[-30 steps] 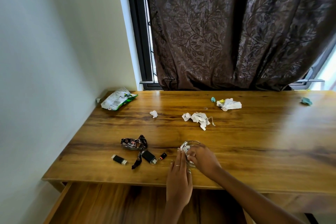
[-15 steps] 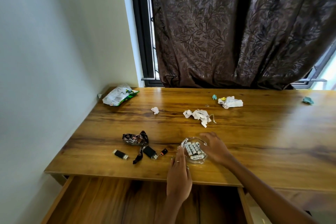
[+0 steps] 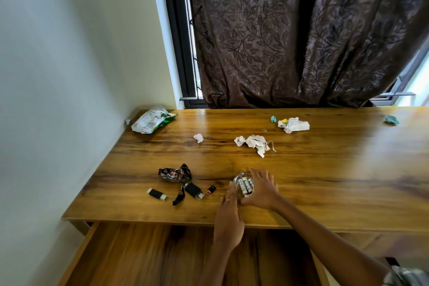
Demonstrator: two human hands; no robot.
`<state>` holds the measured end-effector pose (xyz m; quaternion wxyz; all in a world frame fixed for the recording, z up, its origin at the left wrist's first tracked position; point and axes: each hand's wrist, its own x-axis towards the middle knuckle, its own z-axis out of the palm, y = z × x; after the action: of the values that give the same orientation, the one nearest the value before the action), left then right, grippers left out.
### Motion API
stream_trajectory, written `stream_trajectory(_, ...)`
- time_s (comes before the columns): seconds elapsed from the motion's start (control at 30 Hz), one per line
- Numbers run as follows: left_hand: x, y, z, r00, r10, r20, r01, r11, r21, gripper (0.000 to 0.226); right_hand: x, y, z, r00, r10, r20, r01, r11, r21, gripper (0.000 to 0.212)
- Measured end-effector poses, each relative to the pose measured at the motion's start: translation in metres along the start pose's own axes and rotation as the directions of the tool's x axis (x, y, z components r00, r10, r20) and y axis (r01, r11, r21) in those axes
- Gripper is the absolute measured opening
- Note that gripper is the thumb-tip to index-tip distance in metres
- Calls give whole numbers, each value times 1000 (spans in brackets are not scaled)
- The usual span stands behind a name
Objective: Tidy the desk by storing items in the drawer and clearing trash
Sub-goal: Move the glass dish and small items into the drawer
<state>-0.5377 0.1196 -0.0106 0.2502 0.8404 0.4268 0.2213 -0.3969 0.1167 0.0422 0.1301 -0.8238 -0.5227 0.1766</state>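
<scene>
1. A clear plastic pack of batteries (image 3: 245,186) is seen on the wooden counter (image 3: 325,169), near its front edge and slightly left of the middle.
2. Several white cylindrical batteries are held inside the pack, laid side by side; their long axes run roughly from near to far, tilted a little to the left at the far end.
3. The pack is grasped by the right hand (image 3: 262,189), whose fingers are curled over its right side and far rim.
4. The left hand (image 3: 228,216) is laid flat with straight fingers, its fingertips touching the pack's near-left edge; nothing is gripped by it.
5. Below the counter's front edge, an open wooden drawer (image 3: 144,258) is seen; no items can be made out in its visible part.
6. To the left of the pack, a small red-and-black stick (image 3: 211,189), a black USB device (image 3: 193,190), a second USB stick (image 3: 157,194) and a crumpled dark wrapper (image 3: 174,174) are laid out.
7. Farther back, crumpled white papers (image 3: 254,143) and a green-and-white snack bag (image 3: 152,122) are found.
</scene>
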Motion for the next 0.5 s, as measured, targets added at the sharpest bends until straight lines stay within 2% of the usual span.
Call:
stream_trajectory(0.07,-1,1,0,1000,11,1,-11,1000,24,81,-6,1,1,999,26,-38,-25,999,32,110)
stream_trajectory(0.2,-9,1,3,996,87,-34,-82,989,125,57,-25,10,2,996,68,-55,-62,993,104,114)
stream_trajectory(0.33,-28,3,13,988,123,-98,-105,979,177,58,-58,19,0,997,74,-37,-67,983,173,117)
stream_trajectory(0.5,-77,7,4,984,173,43,-175,983,52,64,-117,25,-1,999,-16,33,8,973,230,115)
